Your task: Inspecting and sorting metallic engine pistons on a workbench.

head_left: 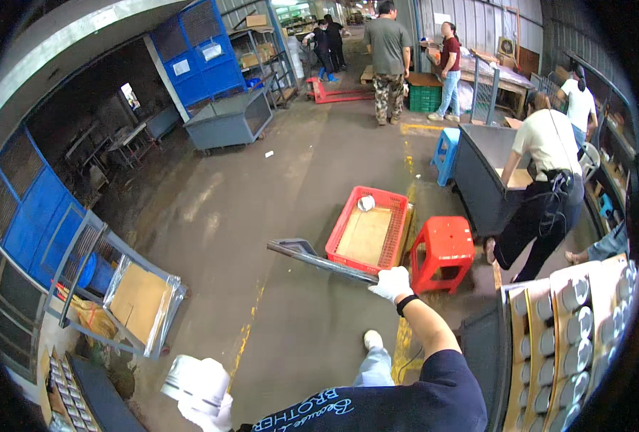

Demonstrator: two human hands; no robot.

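My right hand (391, 284), in a white glove, is closed around the end of a dark grey handle bar (319, 261). Just beyond the bar sits a red plastic basket (334, 237), its bottom covered by a tan board (366, 234). One small round whitish piece (365, 204) lies at the basket's far end. My left hand (215, 416), also gloved in white, is low at the left, closed on a white can-shaped piece (190, 374). Its fingers partly blend with the piece.
A red stool (445, 248) stands right of the basket, with a bent-over person (550, 144) by a grey bin (470, 169) beyond. Trays of round metal parts (575, 324) are at lower right. A flat cart (139, 302) stands left. Another person (388, 57) walks ahead.
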